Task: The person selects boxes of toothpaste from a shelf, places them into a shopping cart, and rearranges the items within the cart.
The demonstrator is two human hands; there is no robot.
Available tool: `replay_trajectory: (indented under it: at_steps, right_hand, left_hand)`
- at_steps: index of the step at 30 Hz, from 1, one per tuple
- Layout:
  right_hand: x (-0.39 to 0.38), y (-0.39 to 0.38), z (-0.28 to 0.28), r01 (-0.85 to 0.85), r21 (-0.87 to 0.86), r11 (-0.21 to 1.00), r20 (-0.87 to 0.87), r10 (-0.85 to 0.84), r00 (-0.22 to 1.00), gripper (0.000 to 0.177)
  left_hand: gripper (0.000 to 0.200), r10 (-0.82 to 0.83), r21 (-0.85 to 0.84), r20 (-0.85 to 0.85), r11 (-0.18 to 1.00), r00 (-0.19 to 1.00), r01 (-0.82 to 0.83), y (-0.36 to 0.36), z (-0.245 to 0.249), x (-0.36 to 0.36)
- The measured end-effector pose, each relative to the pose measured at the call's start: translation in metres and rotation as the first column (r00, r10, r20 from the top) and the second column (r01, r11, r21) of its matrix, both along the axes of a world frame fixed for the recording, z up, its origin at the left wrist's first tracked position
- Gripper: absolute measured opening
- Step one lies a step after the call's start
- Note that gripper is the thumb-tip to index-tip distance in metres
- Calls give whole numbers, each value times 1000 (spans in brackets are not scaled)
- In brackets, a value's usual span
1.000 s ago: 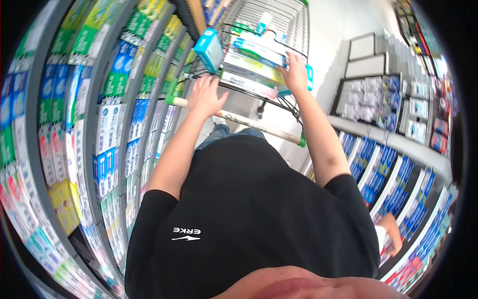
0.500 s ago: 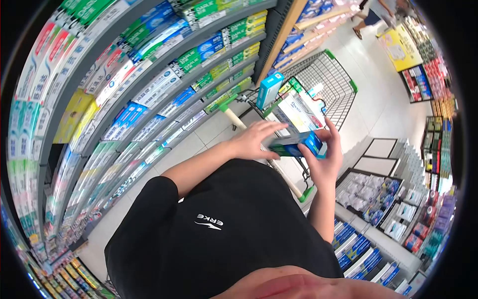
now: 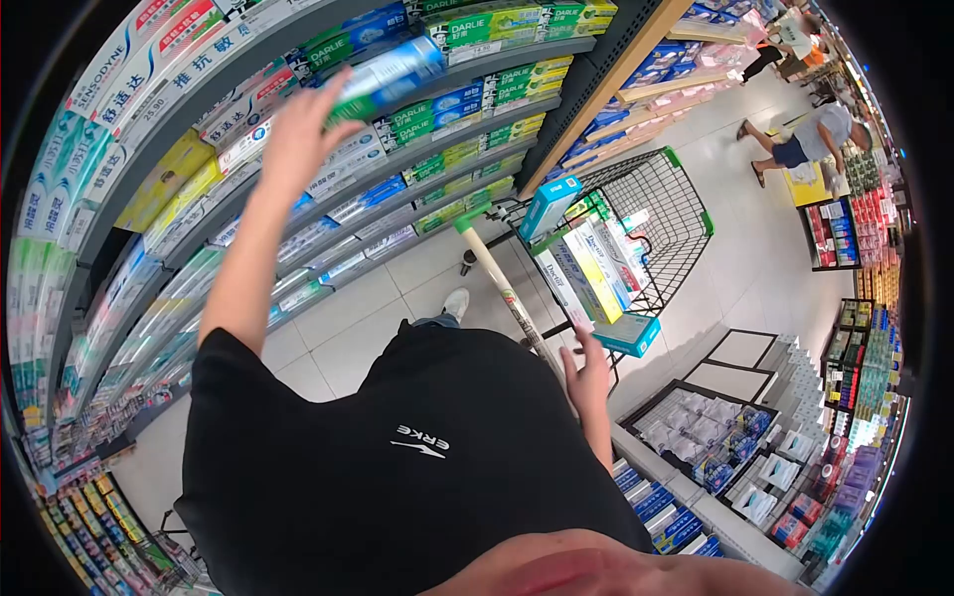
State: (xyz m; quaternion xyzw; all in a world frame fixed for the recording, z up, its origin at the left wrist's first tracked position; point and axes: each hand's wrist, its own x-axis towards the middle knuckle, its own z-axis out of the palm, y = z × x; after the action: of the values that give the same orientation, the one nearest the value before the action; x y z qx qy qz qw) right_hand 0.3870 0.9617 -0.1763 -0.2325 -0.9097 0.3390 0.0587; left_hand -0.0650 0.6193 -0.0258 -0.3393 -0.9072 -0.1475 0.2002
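The left hand [image 3: 303, 139] is blurring, its fingers covering one end of a blue-and-green box [image 3: 393, 74] whose print is smearing beyond the fingertips. Above them, the top edge is cutting off the shelving [image 3: 517, 58]. Below the right hand's [image 3: 586, 375] fingers, the cart handle's [image 3: 509, 293] end is disappearing.

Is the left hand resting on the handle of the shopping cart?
No, the left hand is raised near the shelves, holding a blue-and-green box, away from the cart handle.

SENSODYNE on a white box [image 3: 121, 77], DARLIE on green boxes [image 3: 494, 28], ERKE on a black shirt [image 3: 417, 487]
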Motion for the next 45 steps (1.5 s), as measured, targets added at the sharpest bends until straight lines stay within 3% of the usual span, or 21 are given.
replay_trajectory:
  at_steps: [2,4,5,7,14,17,19,22,26,28,32,34,37,45]
  right_hand:
    - [19,-1,-37,-21,-58,998,44,23,999,48]
    - [29,-3,-59,-171,-62,983,113,177,978,45]
    - [32,-5,-63,-170,-63,983,111,177,978,45]
    - [35,-13,-65,6,-197,980,355,66,932,44]
    - [32,-17,-55,18,-126,992,407,35,913,42]
    - [32,-20,-52,37,-103,994,412,9,911,41]
    - [32,-20,-54,38,-96,995,397,3,918,39]
    - [30,-21,-52,49,-90,995,413,-8,911,39]
    - [31,-21,-54,45,-102,994,387,-1,922,38]
    - [32,-21,-58,38,-81,996,368,-5,930,38]
    - [32,-20,-60,48,-84,995,386,-12,922,40]
    - [30,-24,-53,41,-70,997,385,-11,923,41]
    - [28,-24,-54,56,-74,996,403,-21,915,43]
    - [25,-23,-48,59,-88,994,447,-14,895,43]
  left_hand:
    - [77,65,-72,-67,995,996,-70,-9,15,-29]
    - [71,203,-85,103,977,974,-194,-9,24,-51]
    - [71,202,-85,102,977,974,-194,-9,22,-63]
    - [68,127,-127,20,984,992,-123,-6,13,-82]
    - [74,137,-187,227,978,964,-95,13,-2,-93]
    - [74,199,-209,252,967,947,-147,20,4,-90]
    - [76,247,-216,368,960,897,-176,22,8,-89]
    - [78,138,-178,220,979,966,-99,13,-5,-100]
    - [83,111,-167,171,982,979,-83,8,-14,-105]
    - [88,58,-106,31,993,998,-55,3,-17,-102]
    - [90,129,-111,52,986,990,-122,-32,1,-96]
    - [88,126,-117,291,989,948,-95,-56,6,-95]
    - [83,64,-10,411,998,909,-65,-68,4,-92]
    - [68,138,57,378,984,916,-172,-64,-9,-91]
